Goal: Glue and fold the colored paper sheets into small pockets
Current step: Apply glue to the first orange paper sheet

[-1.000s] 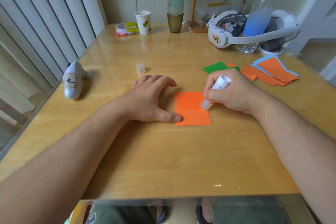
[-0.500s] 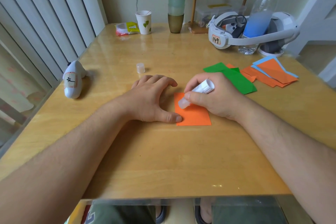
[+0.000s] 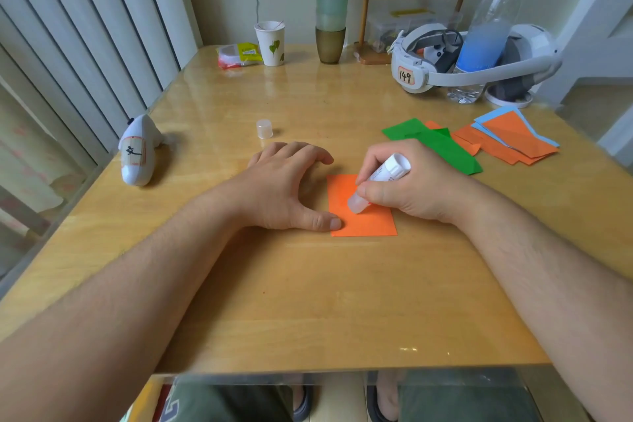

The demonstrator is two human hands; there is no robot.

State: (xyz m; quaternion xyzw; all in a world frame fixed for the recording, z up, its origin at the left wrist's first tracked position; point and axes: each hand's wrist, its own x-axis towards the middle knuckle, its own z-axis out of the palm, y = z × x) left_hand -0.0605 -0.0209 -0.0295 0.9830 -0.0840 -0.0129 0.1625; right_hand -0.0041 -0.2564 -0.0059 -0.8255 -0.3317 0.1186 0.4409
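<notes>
My right hand (image 3: 407,188) grips the glue stick (image 3: 378,181), its tip on the orange paper (image 3: 368,224); my left hand (image 3: 287,188), fingers loosely spread, thumb pinning the paper's left edge.

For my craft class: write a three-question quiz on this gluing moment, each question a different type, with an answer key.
1. True or false: the glue stick is gripped by the left hand.
2. Multiple choice: the glue tip touches which paper? A) green sheet B) orange sheet C) blue sheet
3. Fill in: the glue cap stands on the ____, beyond the left hand.

Key
1. False: the right hand grips it; the left hand's thumb pins the orange sheet.
2. B
3. table
</notes>
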